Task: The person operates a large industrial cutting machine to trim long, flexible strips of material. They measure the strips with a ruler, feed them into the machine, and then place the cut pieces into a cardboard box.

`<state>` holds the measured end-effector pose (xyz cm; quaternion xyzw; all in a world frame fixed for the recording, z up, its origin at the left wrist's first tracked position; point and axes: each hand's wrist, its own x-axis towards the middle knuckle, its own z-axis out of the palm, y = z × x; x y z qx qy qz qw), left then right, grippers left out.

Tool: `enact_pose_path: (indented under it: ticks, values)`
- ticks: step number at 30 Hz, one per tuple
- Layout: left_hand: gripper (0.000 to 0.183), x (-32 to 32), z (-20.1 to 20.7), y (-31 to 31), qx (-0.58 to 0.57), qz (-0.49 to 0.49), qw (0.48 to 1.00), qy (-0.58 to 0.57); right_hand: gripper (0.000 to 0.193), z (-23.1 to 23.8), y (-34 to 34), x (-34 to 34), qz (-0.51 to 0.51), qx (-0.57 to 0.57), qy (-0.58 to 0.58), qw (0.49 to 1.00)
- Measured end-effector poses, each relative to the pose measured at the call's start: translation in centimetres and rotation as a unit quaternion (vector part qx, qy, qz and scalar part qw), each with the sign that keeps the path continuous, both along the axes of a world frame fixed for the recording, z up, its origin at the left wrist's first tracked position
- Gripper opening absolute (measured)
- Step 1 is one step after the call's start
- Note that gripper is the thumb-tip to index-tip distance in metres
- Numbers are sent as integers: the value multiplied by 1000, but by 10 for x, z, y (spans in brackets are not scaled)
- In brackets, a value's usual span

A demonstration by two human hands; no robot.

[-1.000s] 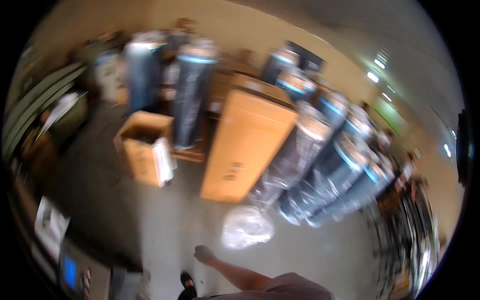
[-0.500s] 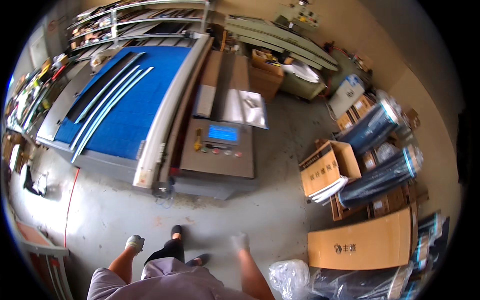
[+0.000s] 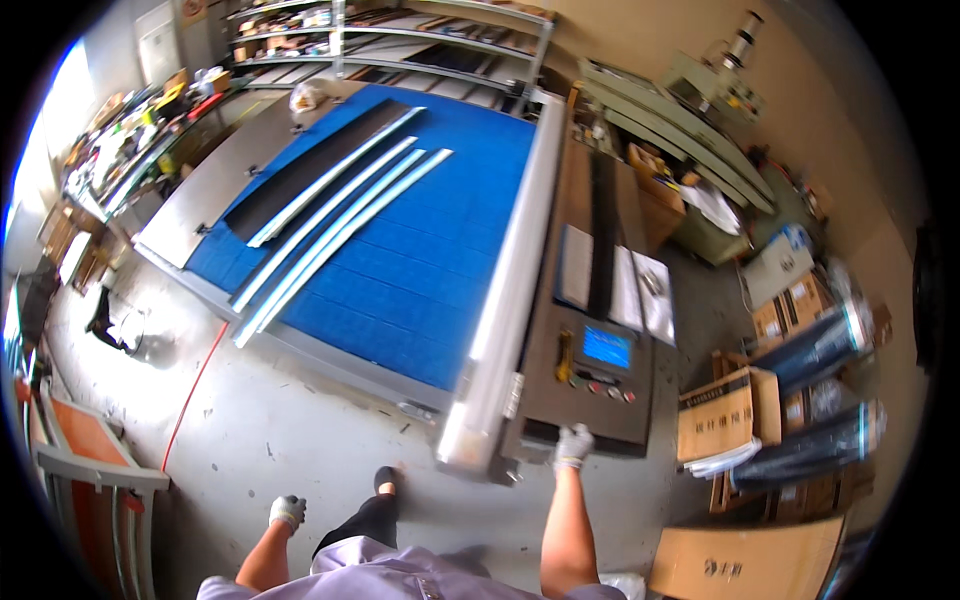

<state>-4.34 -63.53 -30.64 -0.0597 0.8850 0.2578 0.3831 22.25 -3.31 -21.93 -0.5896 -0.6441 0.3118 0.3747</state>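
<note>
Brown-grey console (image 3: pixel 600 425): front edge right at the fingertips of the gloved right hand (image 3: pixel 574 446); contact cannot be confirmed. Right fingers look bent, but cannot tell how far closed or whether they grip anything. Left hand (image 3: pixel 288 512), also gloved, is over bare grey floor (image 3: pixel 300 430), well apart from the console; fingers appear curled, contents cannot be told.

Ahead of the right fingers, on the console: row of buttons (image 3: pixel 600 388), lit blue screen (image 3: pixel 606 346), then white sheets (image 3: pixel 655 290) farther off. Just left of them, the pale beam (image 3: pixel 500 320) stands between that hand and the blue bed (image 3: pixel 400 290) bearing light strips (image 3: pixel 385 206). Right of them: open carton (image 3: pixel 716 415), wrapped dark roll (image 3: pixel 805 445); nearer the body, large carton (image 3: pixel 745 558). Left of the left fingers: orange-panelled frame (image 3: pixel 85 445); ahead, red floor line (image 3: pixel 195 395).
</note>
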Motion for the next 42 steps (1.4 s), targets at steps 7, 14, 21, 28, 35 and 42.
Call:
enact_pose_path:
  ticks: [7,14,21,28,35,42]
  values:
    - [42,-196,-6,32,-12,6,990,143,38,77,38,-61,53,88,30,994]
    - [61,-320,56,121,230,478,838,124,42,170,43,-169,177,66,33,981]
    - [48,-409,30,111,333,447,829,37,33,192,-76,-334,346,-48,10,937]
    - [40,-447,-4,110,278,279,919,-29,27,66,-207,-537,433,-293,-4,852]
    - [28,-476,71,157,324,214,886,-253,51,27,-271,-667,310,-524,-148,779]
    - [23,-513,191,125,156,-305,934,97,35,1,-223,-697,154,-592,258,748]
